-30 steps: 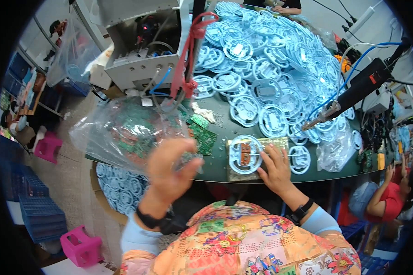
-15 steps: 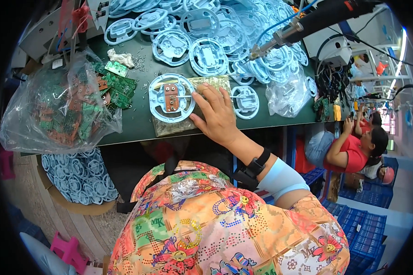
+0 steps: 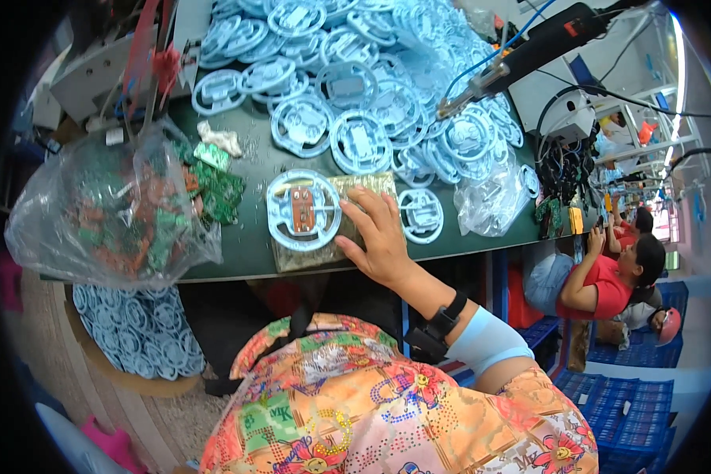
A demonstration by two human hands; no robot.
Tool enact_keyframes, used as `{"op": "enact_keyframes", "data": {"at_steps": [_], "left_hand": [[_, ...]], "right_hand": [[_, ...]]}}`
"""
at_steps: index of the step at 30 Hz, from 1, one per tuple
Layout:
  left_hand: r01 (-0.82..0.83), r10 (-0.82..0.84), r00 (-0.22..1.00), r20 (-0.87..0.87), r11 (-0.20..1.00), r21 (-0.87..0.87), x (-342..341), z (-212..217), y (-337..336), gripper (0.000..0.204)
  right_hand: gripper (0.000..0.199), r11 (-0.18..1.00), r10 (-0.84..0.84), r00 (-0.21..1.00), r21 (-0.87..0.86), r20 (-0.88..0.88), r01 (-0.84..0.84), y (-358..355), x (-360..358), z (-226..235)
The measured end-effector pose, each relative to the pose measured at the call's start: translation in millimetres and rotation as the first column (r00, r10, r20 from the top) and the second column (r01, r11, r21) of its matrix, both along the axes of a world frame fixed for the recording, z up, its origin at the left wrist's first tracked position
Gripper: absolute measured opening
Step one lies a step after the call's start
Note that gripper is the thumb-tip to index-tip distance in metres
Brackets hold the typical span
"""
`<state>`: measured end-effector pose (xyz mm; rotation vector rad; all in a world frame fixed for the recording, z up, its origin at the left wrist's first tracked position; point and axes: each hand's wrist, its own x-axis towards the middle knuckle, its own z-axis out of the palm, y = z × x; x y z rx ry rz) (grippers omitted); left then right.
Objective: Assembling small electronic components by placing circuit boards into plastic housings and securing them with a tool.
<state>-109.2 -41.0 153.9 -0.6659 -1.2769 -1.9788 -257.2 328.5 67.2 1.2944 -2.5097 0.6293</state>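
Note:
My right hand (image 3: 381,241) lies palm down on a gold-brown flat block (image 3: 363,189), fingers stretched and thumb apart. Its index finger and thumb are at the right rim of a light blue plastic toy steering-wheel frame (image 3: 273,223). A reddish-brown circuit board (image 3: 302,208) with small dark parts sits inside that ring. To the right of the hand lies a smaller light blue ring part (image 3: 423,215). Thin pale rod-like pieces show on both sides of the hand; whether they join beneath it is hidden. My left hand is out of view.
A big pile of light blue frames (image 3: 363,71) covers the far bench. A clear bag of green and brown boards (image 3: 126,221) lies left, beside small screws. A black power screwdriver (image 3: 521,59) hangs at the upper right. A person in red (image 3: 600,280) sits at right.
The whole view has shifted, so the bench sits lower in the picture. My right hand stays by the ring's right rim, with little visible movement against the block.

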Motion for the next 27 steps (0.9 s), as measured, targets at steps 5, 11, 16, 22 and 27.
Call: {"op": "enact_keyframes", "data": {"at_steps": [5, 11, 16, 22, 27], "left_hand": [[0.152, -0.183, 0.974, -0.137, 0.967, -0.207, -35, 71, -35, 0.041], [0.286, -0.37, 0.922, -0.115, 0.851, -0.441, -27, 144, -61, 0.041], [0.226, -0.26, 0.966, 0.0, 0.839, -0.495, 81, 155, -72, 0.041], [-0.235, 0.295, 0.916, 0.27, 0.943, -0.233, 97, 116, 31, 0.034], [-0.164, 0.193, 0.635, 0.748, 0.98, -0.114, 108, 44, 53, 0.025]], "right_hand": [[0.055, 0.965, 0.019, 0.998, -0.262, 0.057, -0.004, -10, -19, 14], [0.045, 0.957, 0.06, 0.995, -0.279, -0.08, -0.08, -73, -101, 30], [0.045, 0.991, 0.114, 0.945, -0.031, -0.306, -0.129, -165, -156, 21], [0.02, 0.996, 0.091, 0.912, 0.037, -0.4, -0.083, -147, -230, -28], [0.021, 0.983, 0.067, 0.94, -0.138, -0.335, -0.119, -176, -176, 37]]}}
